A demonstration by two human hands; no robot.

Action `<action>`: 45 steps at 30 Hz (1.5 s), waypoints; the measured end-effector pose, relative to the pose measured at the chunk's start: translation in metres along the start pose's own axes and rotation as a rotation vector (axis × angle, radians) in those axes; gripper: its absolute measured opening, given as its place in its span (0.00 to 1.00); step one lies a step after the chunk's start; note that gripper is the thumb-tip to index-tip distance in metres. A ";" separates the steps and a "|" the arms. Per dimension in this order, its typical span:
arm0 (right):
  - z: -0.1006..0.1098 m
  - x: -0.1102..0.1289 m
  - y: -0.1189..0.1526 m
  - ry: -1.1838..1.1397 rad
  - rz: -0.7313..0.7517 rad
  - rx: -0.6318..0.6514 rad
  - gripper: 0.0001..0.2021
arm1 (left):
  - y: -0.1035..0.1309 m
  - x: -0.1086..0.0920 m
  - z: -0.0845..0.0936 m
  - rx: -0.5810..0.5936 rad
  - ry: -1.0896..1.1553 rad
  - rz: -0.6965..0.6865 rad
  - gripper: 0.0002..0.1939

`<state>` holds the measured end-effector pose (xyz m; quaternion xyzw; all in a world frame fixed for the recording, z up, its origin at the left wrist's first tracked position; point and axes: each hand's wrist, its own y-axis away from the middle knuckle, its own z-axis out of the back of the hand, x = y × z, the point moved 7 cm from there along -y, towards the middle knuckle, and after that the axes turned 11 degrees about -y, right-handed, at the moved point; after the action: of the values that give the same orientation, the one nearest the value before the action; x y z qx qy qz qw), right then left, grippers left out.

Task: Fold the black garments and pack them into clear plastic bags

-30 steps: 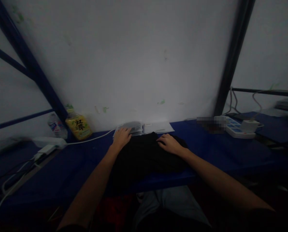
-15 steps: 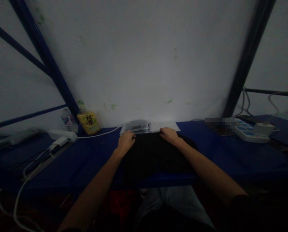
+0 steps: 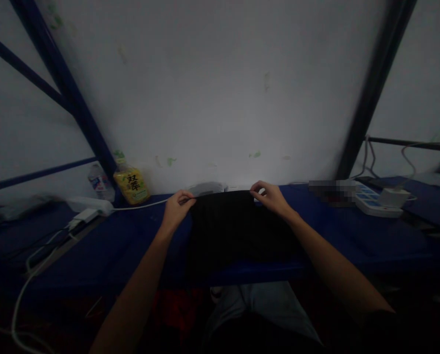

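A black cloth [image 3: 223,231] lies over the blue table, its far edge stretched straight between my two hands. My left hand [image 3: 178,209] pinches the far left corner of the cloth between thumb and fingers. At the far right corner, my right hand [image 3: 270,196] pinches the edge in the same way. White papers or packets [image 3: 207,188] lie against the wall just behind the cloth, mostly covered by it. The cloth's folds are too dark to make out.
On the blue table [image 3: 131,246], a yellow bottle [image 3: 133,184] and a clear bottle [image 3: 101,183] stand at the back left. A power strip with a plug [image 3: 87,215] and white cables lie left. Another power strip [image 3: 375,201] is at the right.
Both hands have moved apart and now pinch the corners instead of resting on the cloth. The cloth's far edge is raised and pulled taut, covering more of the white papers.
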<state>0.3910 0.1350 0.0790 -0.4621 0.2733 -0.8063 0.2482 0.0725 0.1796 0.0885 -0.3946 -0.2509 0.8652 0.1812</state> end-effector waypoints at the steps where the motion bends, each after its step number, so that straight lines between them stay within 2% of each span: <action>1: 0.007 0.010 0.008 -0.054 0.021 0.006 0.10 | 0.010 -0.008 0.008 -0.005 0.037 -0.035 0.09; 4: 0.018 0.039 0.044 -0.089 0.089 0.084 0.09 | 0.052 -0.032 0.027 0.074 0.011 -0.184 0.09; 5: 0.017 0.047 0.058 -0.091 0.114 0.128 0.07 | 0.068 -0.038 0.028 0.160 -0.009 -0.229 0.08; 8: 0.004 0.062 0.101 -0.083 0.178 0.296 0.05 | 0.114 -0.046 0.015 0.568 0.023 -0.299 0.08; 10: -0.005 0.065 0.122 -0.065 0.182 0.371 0.06 | 0.133 -0.045 0.008 0.720 0.041 -0.293 0.08; 11: -0.007 0.064 0.129 -0.048 0.177 0.377 0.06 | 0.137 -0.043 0.007 0.728 0.042 -0.285 0.09; 13: -0.001 0.056 0.136 0.014 0.140 0.287 0.08 | 0.135 -0.038 0.010 0.630 0.041 -0.280 0.11; 16: 0.031 0.027 0.139 0.251 -0.048 -0.032 0.13 | 0.128 -0.030 0.016 0.454 0.001 -0.253 0.14; 18: 0.053 0.001 0.144 0.472 -0.245 -0.183 0.16 | 0.126 -0.024 0.015 0.430 -0.058 -0.215 0.17; 20: 0.063 -0.021 0.151 0.638 -0.413 -0.176 0.18 | 0.127 -0.023 0.010 0.467 -0.105 -0.199 0.19; 22: 0.063 -0.035 0.154 0.685 -0.488 -0.097 0.17 | 0.130 -0.024 0.005 0.511 -0.135 -0.209 0.20; 25: 0.063 -0.033 0.151 0.659 -0.467 -0.090 0.15 | 0.134 -0.026 0.001 0.550 -0.175 -0.234 0.20; 30: 0.067 0.005 0.128 0.555 -0.355 -0.293 0.15 | 0.138 -0.027 -0.003 0.570 -0.206 -0.277 0.20; 33: 0.047 0.034 0.104 0.425 -0.290 -0.276 0.14 | 0.139 -0.026 -0.004 0.579 -0.207 -0.275 0.20; 36: 0.010 0.070 0.082 0.457 -0.195 -0.180 0.12 | 0.138 -0.028 -0.004 0.575 -0.204 -0.278 0.20; 39: -0.033 0.097 0.074 0.552 -0.138 -0.092 0.07 | 0.138 -0.029 -0.004 0.578 -0.200 -0.284 0.21; 42: -0.078 0.103 0.080 0.628 -0.114 0.074 0.05 | 0.139 -0.030 -0.004 0.581 -0.197 -0.289 0.21; 45: -0.101 0.094 0.090 0.629 -0.142 0.202 0.07 | 0.139 -0.031 -0.004 0.586 -0.199 -0.287 0.21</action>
<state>0.2733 0.0295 0.0335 -0.1815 0.2223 -0.9477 0.1393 0.0790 0.0524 0.0249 -0.2002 -0.0611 0.9004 0.3814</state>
